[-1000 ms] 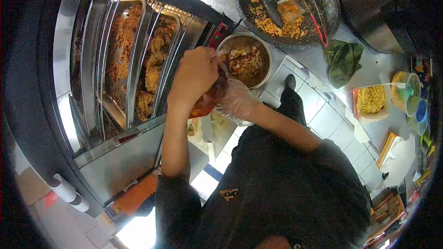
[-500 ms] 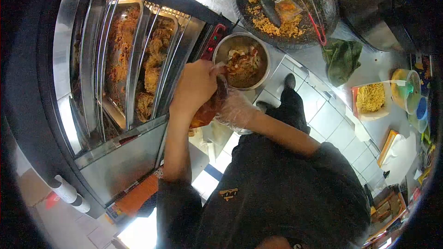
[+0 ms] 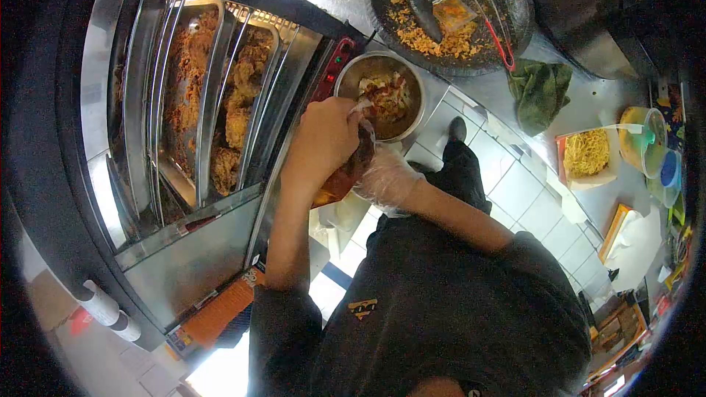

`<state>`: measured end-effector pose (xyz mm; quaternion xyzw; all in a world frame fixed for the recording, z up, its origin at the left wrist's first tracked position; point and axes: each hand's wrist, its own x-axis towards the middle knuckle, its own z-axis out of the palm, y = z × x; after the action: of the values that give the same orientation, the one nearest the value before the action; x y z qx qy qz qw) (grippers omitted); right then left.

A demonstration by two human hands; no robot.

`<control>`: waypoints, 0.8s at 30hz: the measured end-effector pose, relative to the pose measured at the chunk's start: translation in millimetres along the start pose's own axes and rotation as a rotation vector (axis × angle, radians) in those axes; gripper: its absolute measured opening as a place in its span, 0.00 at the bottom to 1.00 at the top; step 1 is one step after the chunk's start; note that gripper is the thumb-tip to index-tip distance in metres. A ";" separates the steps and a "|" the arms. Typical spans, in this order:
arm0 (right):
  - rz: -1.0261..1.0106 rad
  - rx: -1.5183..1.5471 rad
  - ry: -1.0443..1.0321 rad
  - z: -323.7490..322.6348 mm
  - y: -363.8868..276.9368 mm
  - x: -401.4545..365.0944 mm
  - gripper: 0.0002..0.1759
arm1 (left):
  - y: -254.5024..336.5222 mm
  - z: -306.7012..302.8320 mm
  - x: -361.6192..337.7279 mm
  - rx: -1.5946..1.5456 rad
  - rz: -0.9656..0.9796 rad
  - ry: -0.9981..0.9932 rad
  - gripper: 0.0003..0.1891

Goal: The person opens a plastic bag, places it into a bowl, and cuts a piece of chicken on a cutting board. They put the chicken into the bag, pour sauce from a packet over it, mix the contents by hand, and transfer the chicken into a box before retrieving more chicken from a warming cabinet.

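Observation:
Just below a round metal bowl, my left hand is closed on the gathered top of a clear plastic bag with reddish-brown sauce in it. My right hand, in a clear plastic glove, is wrapped round the bag's other side. The bag's opening points toward the bowl, which holds pale shreds with red sauce on top. Part of the bag is hidden behind my left hand and wrist.
A heated cabinet with trays of fried food stands at the left. A stone mortar with crumbs, a pestle and red-handled tongs is at the top. A green cloth and a box of noodles lie to the right.
Both hands and the bag have shifted slightly right in the view, while the bowl and mortar appear slightly further left. More red sauce shows near the bag's opening. The grip looks the same.

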<state>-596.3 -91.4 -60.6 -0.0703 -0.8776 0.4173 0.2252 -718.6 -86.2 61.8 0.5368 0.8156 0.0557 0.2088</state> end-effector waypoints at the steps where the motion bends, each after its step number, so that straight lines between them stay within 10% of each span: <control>1: 0.002 -0.001 0.001 5.3 3.2 -1.3 0.14 | -0.7 1.7 1.3 0.000 0.002 -0.001 0.09; 24: -0.075 -0.122 0.230 31.7 42.2 -8.3 0.16 | 6.6 11.9 22.2 0.048 0.086 0.068 0.10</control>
<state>-606.1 -89.1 -113.0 -0.0981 -0.8717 0.3438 0.3352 -715.7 -65.1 46.8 0.5741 0.7994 0.0635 0.1654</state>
